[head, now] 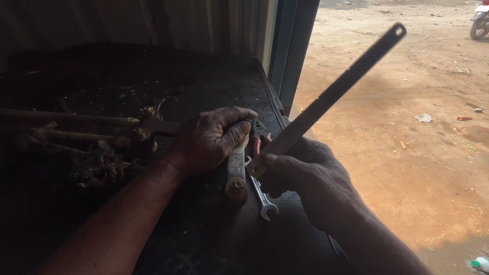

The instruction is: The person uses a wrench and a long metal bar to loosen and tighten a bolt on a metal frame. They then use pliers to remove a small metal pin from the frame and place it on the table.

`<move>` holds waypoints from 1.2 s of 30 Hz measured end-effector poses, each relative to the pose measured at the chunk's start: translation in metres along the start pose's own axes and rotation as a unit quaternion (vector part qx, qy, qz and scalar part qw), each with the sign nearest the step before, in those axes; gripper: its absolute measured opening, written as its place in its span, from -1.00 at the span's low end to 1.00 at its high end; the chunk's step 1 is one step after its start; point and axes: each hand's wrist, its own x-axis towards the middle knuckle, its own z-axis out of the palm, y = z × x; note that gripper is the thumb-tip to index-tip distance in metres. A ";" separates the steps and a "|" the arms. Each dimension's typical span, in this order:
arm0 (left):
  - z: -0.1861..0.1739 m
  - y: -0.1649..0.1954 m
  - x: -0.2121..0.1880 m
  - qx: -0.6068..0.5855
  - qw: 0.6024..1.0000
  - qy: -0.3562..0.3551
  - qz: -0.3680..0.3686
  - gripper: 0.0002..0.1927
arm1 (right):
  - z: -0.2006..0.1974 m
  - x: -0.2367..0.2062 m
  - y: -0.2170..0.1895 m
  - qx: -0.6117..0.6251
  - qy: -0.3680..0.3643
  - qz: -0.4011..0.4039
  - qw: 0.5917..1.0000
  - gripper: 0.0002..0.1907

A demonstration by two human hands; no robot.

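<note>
My left hand (211, 140) is closed around a worn wooden tool handle (236, 170) that lies on the dark workbench (193, 76). My right hand (300, 175) grips the lower end of a long flat metal bar (331, 97) with a hole at its far tip; the bar slants up to the right, out over the ground. A small open-ended spanner (262, 196) lies on the bench between my hands, partly under the right one. Something red shows just behind my fingers, mostly hidden.
Long rusty rods and dirty scrap (91, 132) lie on the bench's left side. A corrugated wall and a metal door frame (290, 46) stand behind. To the right lies sunlit dirt ground (407, 142) with litter, and a parked motorbike (480, 20) far off.
</note>
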 end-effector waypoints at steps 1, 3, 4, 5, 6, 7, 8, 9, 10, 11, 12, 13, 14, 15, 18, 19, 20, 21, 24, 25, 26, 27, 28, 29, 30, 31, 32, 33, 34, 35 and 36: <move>-0.001 0.000 -0.001 0.007 1.000 -0.002 0.001 -0.57 | 0.003 0.004 -0.002 -0.008 -0.025 -0.008 1.000 -0.72; -0.001 0.000 -0.002 0.017 1.000 -0.008 -0.004 -0.57 | 0.006 0.010 -0.003 -0.013 -0.057 -0.016 0.998 -0.73; -0.002 0.000 -0.002 0.018 1.000 -0.012 -0.009 -0.56 | 0.006 0.013 -0.002 -0.011 -0.063 -0.015 0.998 -0.74; -0.002 0.001 -0.002 0.019 1.000 -0.015 -0.013 -0.56 | 0.007 0.015 -0.001 -0.009 -0.069 -0.014 0.998 -0.75; -0.002 0.001 -0.002 0.017 1.000 -0.015 -0.012 -0.57 | 0.008 0.017 0.001 -0.011 -0.076 -0.007 0.997 -0.74; -0.002 0.002 -0.002 0.016 1.000 -0.012 -0.010 -0.57 | 0.010 0.020 0.003 -0.013 -0.083 -0.003 0.996 -0.74; -0.003 0.002 -0.002 0.016 1.000 -0.009 -0.008 -0.58 | 0.011 0.022 0.005 -0.015 -0.092 0.001 0.996 -0.72; -0.003 0.003 -0.002 0.012 1.000 -0.013 -0.010 -0.58 | 0.011 0.023 0.006 -0.052 -0.092 -0.010 0.994 -0.75; -0.004 0.003 -0.002 0.006 1.000 -0.018 -0.013 -0.58 | 0.012 0.022 0.006 -0.090 -0.093 -0.020 0.991 -0.77; -0.004 0.003 -0.002 -0.001 1.000 -0.023 -0.016 -0.59 | 0.012 0.021 0.007 -0.128 -0.094 -0.029 0.987 -0.78; -0.004 0.003 -0.003 0.003 1.000 -0.018 -0.010 -0.59 | 0.012 0.020 0.006 -0.107 -0.101 -0.041 0.988 -0.79; -0.004 0.003 -0.003 0.005 1.000 -0.015 -0.003 -0.60 | 0.012 0.016 0.006 -0.087 -0.108 -0.053 0.989 -0.79; -0.004 0.003 -0.003 0.007 1.000 -0.011 0.005 -0.61 | 0.011 0.013 0.005 -0.068 -0.114 -0.064 0.989 -0.80; -0.003 0.003 -0.003 0.004 1.000 -0.010 0.000 -0.61 | 0.011 0.010 0.003 -0.075 -0.106 -0.050 0.990 -0.80; -0.003 0.002 -0.003 0.005 1.000 -0.008 -0.012 -0.61 | 0.014 0.008 0.000 -0.067 -0.100 -0.045 0.992 -0.79; -0.003 0.002 -0.003 0.010 1.000 -0.012 -0.014 -0.61 | 0.016 0.010 -0.001 -0.043 -0.109 -0.063 0.991 -0.80; -0.002 0.003 -0.003 0.013 1.000 -0.017 -0.016 -0.61 | 0.018 0.011 -0.001 -0.020 -0.115 -0.080 0.990 -0.79; -0.002 0.003 -0.002 0.005 1.000 -0.023 -0.018 -0.61 | 0.018 0.011 -0.002 -0.065 -0.105 -0.079 0.989 -0.80; -0.003 0.003 -0.002 0.000 1.000 -0.022 -0.014 -0.61 | 0.016 0.010 0.000 -0.156 -0.069 -0.075 0.982 -0.81; -0.003 0.004 -0.002 0.008 1.000 -0.014 -0.005 -0.61 | 0.015 0.008 0.002 -0.158 -0.051 -0.070 0.984 -0.81; -0.003 0.004 -0.002 0.016 1.000 -0.004 0.004 -0.61 | 0.013 0.005 0.003 -0.160 -0.034 -0.066 0.984 -0.81; -0.003 0.004 -0.002 0.012 1.000 -0.003 -0.003 -0.61 | 0.012 0.004 0.004 -0.139 -0.044 -0.073 0.987 -0.82; -0.003 0.004 -0.003 0.009 1.000 -0.002 -0.010 -0.61 | 0.013 0.004 0.004 -0.116 -0.057 -0.080 0.988 -0.82; -0.003 0.004 -0.003 0.007 1.000 -0.004 -0.021 -0.60 | 0.013 0.004 0.005 -0.090 -0.070 -0.084 0.990 -0.81; -0.004 0.004 -0.004 0.011 1.000 -0.004 -0.015 -0.61 | 0.015 0.005 0.005 -0.136 -0.064 -0.084 0.985 -0.82; -0.004 0.005 -0.004 0.012 1.000 -0.004 -0.006 -0.61 | 0.017 0.006 0.005 -0.184 -0.054 -0.085 0.978 -0.82; -0.004 0.006 -0.003 0.013 1.000 -0.001 0.006 -0.61 | 0.018 0.008 0.003 -0.234 -0.044 -0.088 0.967 -0.82; -0.004 0.007 -0.002 0.011 1.000 -0.006 -0.013 -0.61 | 0.020 0.009 0.002 -0.258 -0.043 -0.103 0.960 -0.81; -0.005 0.008 -0.002 0.010 0.999 -0.010 -0.034 -0.60 | 0.020 0.009 0.002 -0.281 -0.045 -0.116 0.952 -0.81; -0.005 0.009 -0.002 0.006 0.998 -0.013 -0.058 -0.60 | 0.020 0.010 0.001 -0.305 -0.049 -0.129 0.942 -0.80; -0.006 0.010 -0.002 0.015 0.998 -0.009 -0.054 -0.59 | 0.020 0.010 0.001 -0.293 -0.040 -0.138 0.945 -0.80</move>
